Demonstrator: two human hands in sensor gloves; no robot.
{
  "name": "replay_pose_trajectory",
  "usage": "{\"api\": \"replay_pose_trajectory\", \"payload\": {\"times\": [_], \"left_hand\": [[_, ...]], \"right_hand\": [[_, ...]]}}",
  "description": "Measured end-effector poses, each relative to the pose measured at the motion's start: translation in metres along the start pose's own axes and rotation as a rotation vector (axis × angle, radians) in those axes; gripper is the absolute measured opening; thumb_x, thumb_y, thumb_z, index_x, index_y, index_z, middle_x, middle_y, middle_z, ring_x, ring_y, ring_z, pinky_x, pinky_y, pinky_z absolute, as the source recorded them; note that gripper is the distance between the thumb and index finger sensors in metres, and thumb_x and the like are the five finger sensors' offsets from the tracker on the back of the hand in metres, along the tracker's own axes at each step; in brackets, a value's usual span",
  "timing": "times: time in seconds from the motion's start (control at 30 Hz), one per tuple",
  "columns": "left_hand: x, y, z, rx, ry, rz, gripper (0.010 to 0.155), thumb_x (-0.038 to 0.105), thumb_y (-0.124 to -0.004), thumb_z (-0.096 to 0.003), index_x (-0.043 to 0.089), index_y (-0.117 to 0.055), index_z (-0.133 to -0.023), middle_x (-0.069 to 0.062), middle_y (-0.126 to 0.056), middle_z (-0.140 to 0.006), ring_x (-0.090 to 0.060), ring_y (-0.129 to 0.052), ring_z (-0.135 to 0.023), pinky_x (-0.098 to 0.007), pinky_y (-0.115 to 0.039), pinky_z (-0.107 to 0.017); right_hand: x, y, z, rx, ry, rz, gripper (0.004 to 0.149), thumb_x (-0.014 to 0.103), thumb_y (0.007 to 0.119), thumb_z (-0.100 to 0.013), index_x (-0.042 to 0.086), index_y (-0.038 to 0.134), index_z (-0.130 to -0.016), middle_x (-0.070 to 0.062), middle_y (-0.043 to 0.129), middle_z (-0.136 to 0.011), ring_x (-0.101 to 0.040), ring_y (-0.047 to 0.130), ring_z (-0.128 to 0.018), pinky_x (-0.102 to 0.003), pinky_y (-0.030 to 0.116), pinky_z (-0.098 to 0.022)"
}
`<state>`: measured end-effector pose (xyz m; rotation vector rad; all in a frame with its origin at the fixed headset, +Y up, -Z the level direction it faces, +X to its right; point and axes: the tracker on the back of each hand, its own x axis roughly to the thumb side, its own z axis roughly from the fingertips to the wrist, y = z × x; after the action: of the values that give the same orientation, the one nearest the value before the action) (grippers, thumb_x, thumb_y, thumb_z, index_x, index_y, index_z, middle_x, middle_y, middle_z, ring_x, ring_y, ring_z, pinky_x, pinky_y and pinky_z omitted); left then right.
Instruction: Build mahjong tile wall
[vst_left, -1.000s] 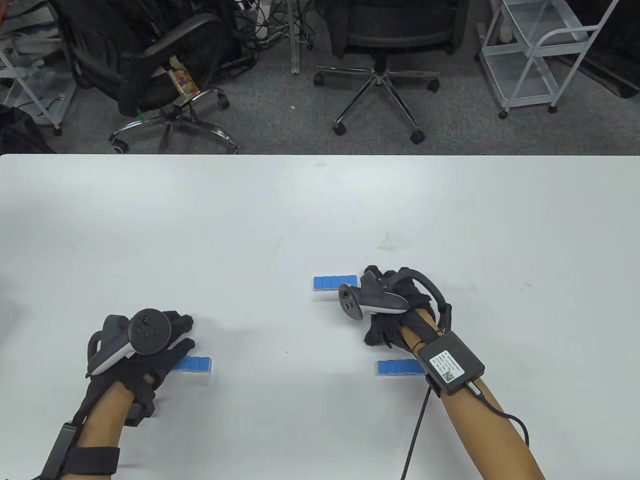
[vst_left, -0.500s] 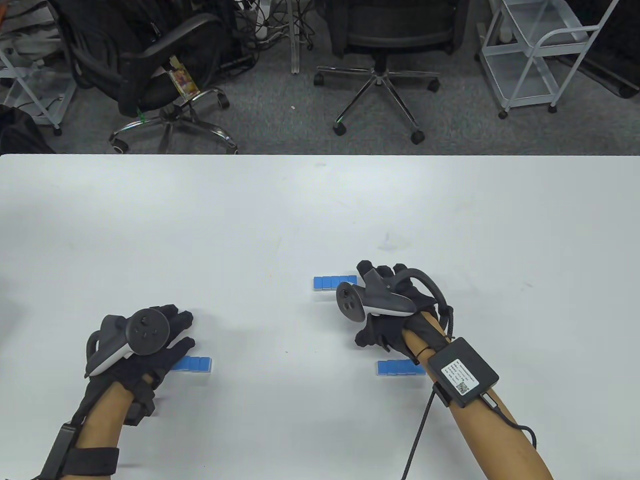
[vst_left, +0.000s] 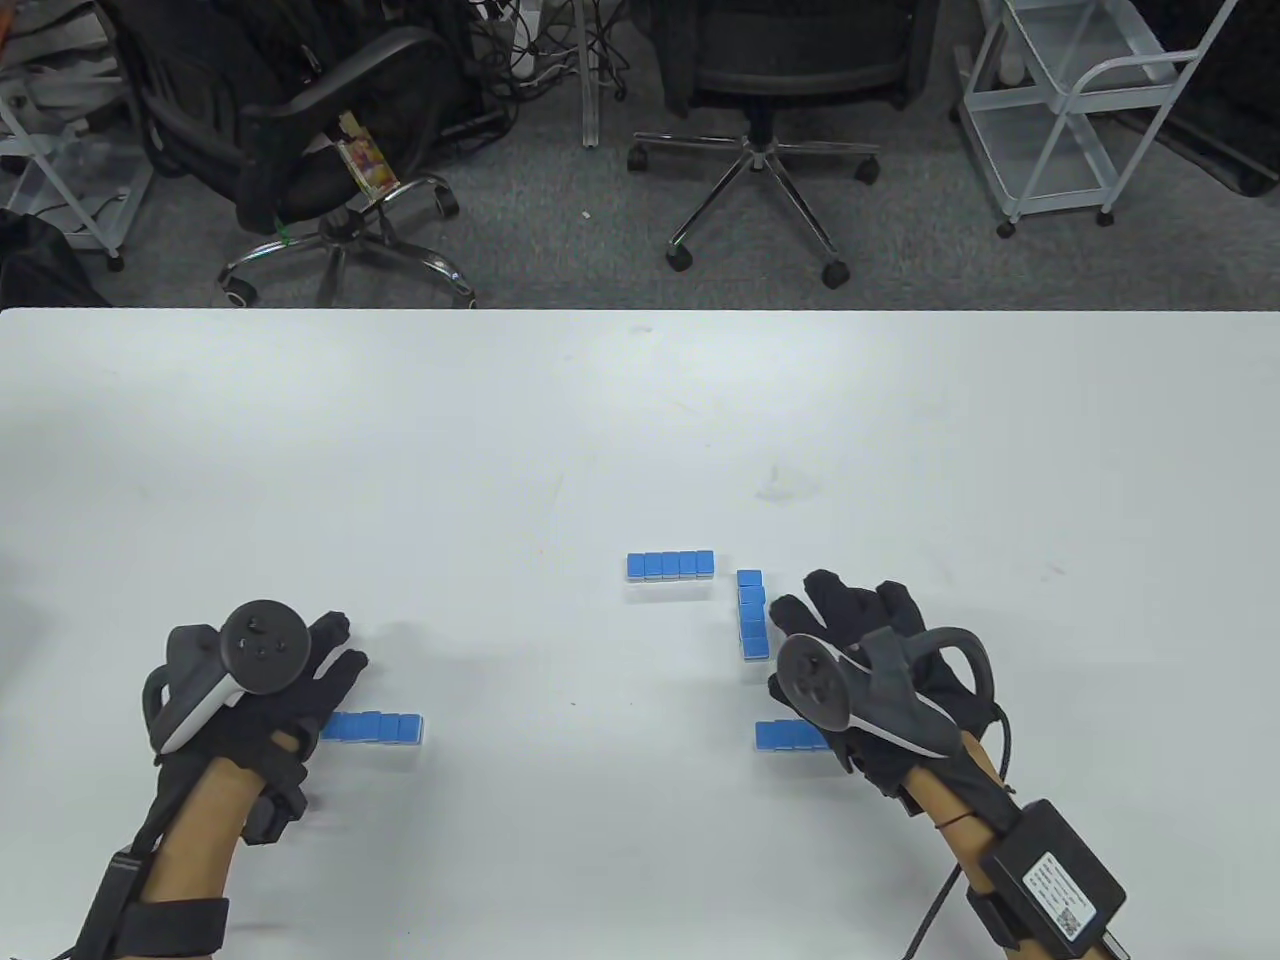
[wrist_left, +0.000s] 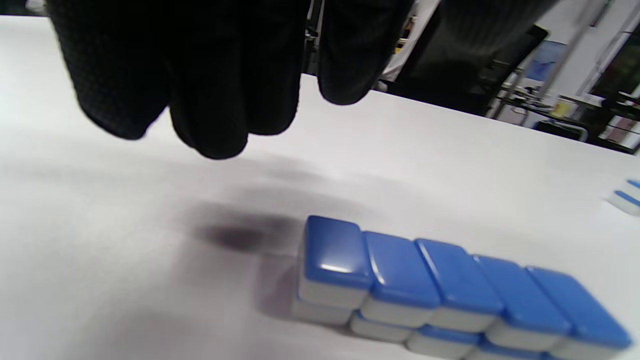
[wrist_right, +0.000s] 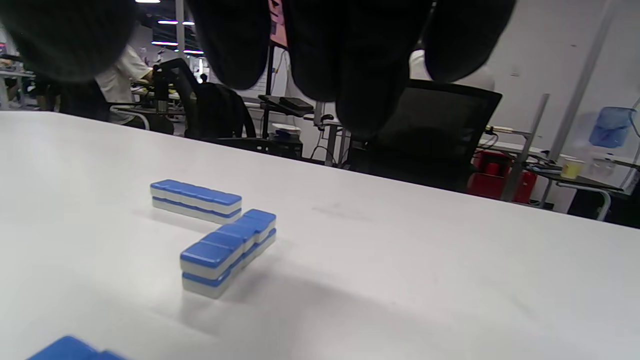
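Table view – tabletop (vst_left: 640, 420): four short blue-backed tile rows are being carried on it, all toward the near edge.
Table view – far row (vst_left: 671, 565): it is lying parallel to the near edge, right of centre.
Table view – side row (vst_left: 751, 614): it is being kept at a right angle to the far row, just beside that row's right end, apart from it.
Table view – near right row (vst_left: 792, 735): it is being partly covered by the right hand (vst_left: 860, 670).
Table view – left row (vst_left: 375, 728): it is lying near the near-left corner, its left end being covered by the left hand (vst_left: 270, 700).
Table view – right hand: fingers are being held spread, nothing gripped; it is hovering just right of the side row.
Left wrist view – left hand (wrist_left: 215, 75): fingertips are hanging loosely apart above the tabletop, clear of the left row (wrist_left: 440, 295); nothing is being held.
Left wrist view – left row: two layers are being shown, blue backs up.
Right wrist view – right hand (wrist_right: 320, 55): fingers are hanging apart, empty.
Right wrist view – side row (wrist_right: 227, 252) and far row (wrist_right: 196, 200): both are standing two tiles high, forming a corner with a small gap.
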<state>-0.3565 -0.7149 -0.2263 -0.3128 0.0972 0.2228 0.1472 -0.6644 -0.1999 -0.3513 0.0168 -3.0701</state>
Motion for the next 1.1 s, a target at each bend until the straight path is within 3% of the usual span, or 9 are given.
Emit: {"api": "replay_pose_trajectory", "payload": {"times": [0.17, 0.27, 0.33, 0.57, 1.1], "left_hand": [[-0.003, -0.009, 0.01, -0.144, 0.149, -0.026, 0.075, 0.068, -0.055, -0.047, 0.03, -0.056, -0.112, -0.015, -0.079, -0.103, -0.043, -0.093, -0.083, -0.055, -0.085, -0.057], [-0.004, -0.025, 0.012, -0.223, 0.2, 0.079, 0.079, 0.07, -0.056, -0.0459, 0.029, -0.05, -0.114, -0.019, -0.071, -0.106, -0.047, -0.084, -0.087, -0.059, -0.083, -0.058], [0.0, -0.026, 0.014, -0.185, 0.217, 0.069, 0.083, 0.072, -0.056, -0.0449, 0.028, -0.046, -0.115, -0.02, -0.069, -0.106, -0.049, -0.081, -0.088, -0.061, -0.082, -0.059], [0.027, -0.039, 0.021, -0.231, 0.265, -0.012, 0.092, 0.075, -0.057, -0.0435, 0.022, -0.036, -0.116, -0.026, -0.055, -0.11, -0.055, -0.071, -0.092, -0.064, -0.079, -0.06], [0.056, -0.051, 0.024, -0.216, 0.299, -0.164, 0.099, 0.077, -0.066, -0.0415, 0.016, -0.039, -0.114, -0.031, -0.056, -0.106, -0.057, -0.075, -0.087, -0.059, -0.083, -0.061]], "right_hand": [[-0.026, 0.013, 0.012, -0.056, 0.061, -0.05, 0.068, 0.057, 0.072, -0.031, 0.027, 0.065, -0.091, -0.011, 0.07, -0.103, -0.036, 0.084, -0.085, -0.063, 0.06, -0.07], [-0.034, 0.024, 0.01, -0.037, 0.094, -0.019, 0.066, 0.056, 0.073, -0.031, 0.026, 0.068, -0.089, -0.011, 0.072, -0.101, -0.037, 0.085, -0.083, -0.064, 0.06, -0.07], [-0.036, 0.027, 0.01, -0.057, 0.103, 0.043, 0.065, 0.056, 0.073, -0.031, 0.027, 0.068, -0.089, -0.01, 0.072, -0.101, -0.036, 0.086, -0.084, -0.063, 0.06, -0.071], [-0.034, 0.028, 0.014, -0.077, 0.101, 0.116, 0.065, 0.056, 0.072, -0.03, 0.027, 0.068, -0.089, -0.01, 0.073, -0.101, -0.036, 0.086, -0.084, -0.063, 0.059, -0.071], [-0.034, 0.031, 0.014, -0.046, 0.125, 0.142, 0.065, 0.056, 0.072, -0.03, 0.027, 0.068, -0.089, -0.01, 0.073, -0.101, -0.036, 0.086, -0.083, -0.063, 0.06, -0.07]]}}
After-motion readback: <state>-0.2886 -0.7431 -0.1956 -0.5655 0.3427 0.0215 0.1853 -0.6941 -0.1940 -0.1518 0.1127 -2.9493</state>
